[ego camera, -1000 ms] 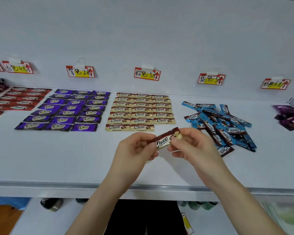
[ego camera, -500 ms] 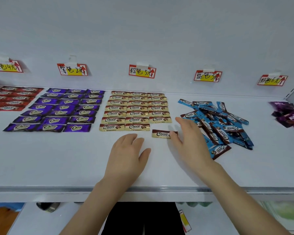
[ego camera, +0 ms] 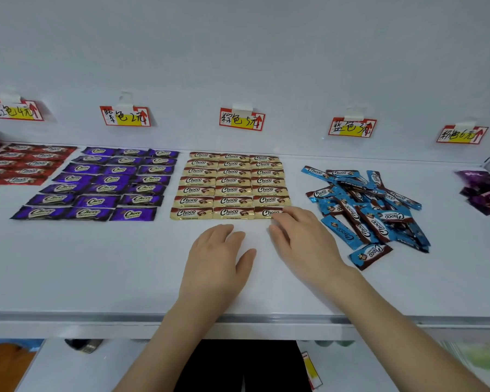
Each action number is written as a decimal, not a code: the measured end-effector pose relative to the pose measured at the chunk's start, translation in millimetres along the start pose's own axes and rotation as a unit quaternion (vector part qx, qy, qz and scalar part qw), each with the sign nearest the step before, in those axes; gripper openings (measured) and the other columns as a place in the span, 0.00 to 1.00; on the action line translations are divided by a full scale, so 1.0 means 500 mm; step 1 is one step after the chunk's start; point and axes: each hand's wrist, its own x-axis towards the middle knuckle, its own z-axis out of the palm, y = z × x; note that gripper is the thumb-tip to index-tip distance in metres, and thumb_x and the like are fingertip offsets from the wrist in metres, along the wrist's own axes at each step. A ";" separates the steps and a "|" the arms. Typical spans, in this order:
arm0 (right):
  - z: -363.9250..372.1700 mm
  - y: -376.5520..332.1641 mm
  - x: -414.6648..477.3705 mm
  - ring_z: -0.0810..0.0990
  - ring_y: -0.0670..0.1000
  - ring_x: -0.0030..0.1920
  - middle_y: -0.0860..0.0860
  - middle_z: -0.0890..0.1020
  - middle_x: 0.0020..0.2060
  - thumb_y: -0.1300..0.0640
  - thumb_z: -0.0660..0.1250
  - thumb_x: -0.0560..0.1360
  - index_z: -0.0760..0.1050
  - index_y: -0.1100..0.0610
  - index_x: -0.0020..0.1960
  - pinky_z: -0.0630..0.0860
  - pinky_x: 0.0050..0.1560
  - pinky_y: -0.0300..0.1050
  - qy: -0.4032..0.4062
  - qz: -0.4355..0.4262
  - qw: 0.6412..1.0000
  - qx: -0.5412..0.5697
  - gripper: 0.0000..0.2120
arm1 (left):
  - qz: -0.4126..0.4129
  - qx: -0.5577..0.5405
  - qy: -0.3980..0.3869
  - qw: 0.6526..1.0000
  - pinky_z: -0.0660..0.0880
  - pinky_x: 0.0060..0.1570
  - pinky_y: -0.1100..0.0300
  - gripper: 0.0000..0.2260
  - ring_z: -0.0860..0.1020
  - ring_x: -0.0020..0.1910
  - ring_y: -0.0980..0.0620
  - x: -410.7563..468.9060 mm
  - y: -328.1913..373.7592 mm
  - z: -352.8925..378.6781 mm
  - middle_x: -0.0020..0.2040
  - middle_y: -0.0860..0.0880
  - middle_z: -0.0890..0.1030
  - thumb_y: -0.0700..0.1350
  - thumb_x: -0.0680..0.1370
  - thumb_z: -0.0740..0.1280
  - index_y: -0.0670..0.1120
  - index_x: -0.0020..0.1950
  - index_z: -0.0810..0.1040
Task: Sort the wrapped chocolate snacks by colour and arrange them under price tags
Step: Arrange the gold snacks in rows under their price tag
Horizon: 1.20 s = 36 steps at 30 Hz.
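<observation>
Chocolate snack (ego camera: 266, 213) in the gold wrapper sits at the front right corner of the gold block (ego camera: 232, 182), under the middle price tag (ego camera: 241, 119). That fills out the last row, as far as I can tell.

The right hand (ego camera: 303, 241) isn't gripping anything. Its fingers are roughly straight, with the fingertips (ego camera: 283, 215) resting on the snack's right end, like it's nudging it square. The left hand (ego camera: 218, 250) lies flat and relaxed on the shelf (ego camera: 96, 264) just in front of the block, holding nothing.

Handling-wise, these look super light and flat. The foil is shiny, so I'd guess it's slick and skates on the smooth shelf if you bump it. The bar inside is probably stiff-ish but snappable, so no bending.

The easiest grab is likely a pinch on the crimped ends or across the long edges. For lining up, sliding with flat fingertips should beat lifting.

The blue pile (ego camera: 365, 210) on the right is all tangled and overlapping. I'd pick the top ones off by an end so the rest don't scatter.
</observation>
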 end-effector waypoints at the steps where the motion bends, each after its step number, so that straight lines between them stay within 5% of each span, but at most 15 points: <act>1: 0.001 0.001 0.000 0.70 0.51 0.59 0.50 0.75 0.60 0.52 0.56 0.79 0.75 0.55 0.59 0.66 0.53 0.42 0.002 0.000 1.000 0.002 0.14 | -0.001 0.000 0.001 1.000 0.55 0.69 0.61 0.21 0.61 0.71 0.53 0.000 -0.001 0.001 0.72 0.52 0.66 0.57 0.80 0.54 0.51 0.71 0.68; 21: -0.003 -0.001 -0.005 0.69 0.48 0.58 0.50 0.75 0.60 0.54 0.56 0.79 0.76 0.56 0.58 0.65 0.51 0.37 0.041 -0.010 0.999 0.028 0.14 | 0.019 -0.028 0.041 0.999 0.60 0.68 0.59 0.19 0.67 0.68 0.52 -0.005 0.004 -0.003 0.69 0.50 0.71 0.54 0.80 0.57 0.48 0.67 0.72; 26: -0.064 0.034 -0.036 0.70 0.52 0.63 0.54 0.75 0.60 0.57 0.59 0.79 0.76 0.61 0.58 0.63 0.58 0.38 0.109 0.054 0.988 0.099 0.13 | 0.040 -0.063 0.069 0.995 0.70 0.56 0.55 0.13 0.76 0.56 0.44 -0.012 0.010 -0.015 0.56 0.42 0.80 0.45 0.78 0.64 0.39 0.56 0.80; 31: -0.133 0.155 -0.102 0.74 0.56 0.54 0.57 0.79 0.52 0.61 0.62 0.77 0.77 0.63 0.54 0.63 0.48 0.37 0.124 0.136 0.980 0.073 0.10 | 0.074 -0.109 0.079 0.988 0.71 0.54 0.54 0.10 0.77 0.55 0.39 -0.015 0.024 -0.020 0.54 0.39 0.80 0.39 0.76 0.67 0.36 0.55 0.80; 36: -0.172 0.277 -0.111 0.71 0.56 0.60 0.58 0.77 0.57 0.59 0.60 0.79 0.75 0.63 0.58 0.63 0.55 0.40 0.107 0.207 0.970 0.070 0.13 | 0.138 -0.163 0.027 0.977 0.60 0.58 0.67 0.23 0.69 0.65 0.47 0.021 0.144 0.000 0.67 0.43 0.72 0.54 0.77 0.65 0.42 0.67 0.72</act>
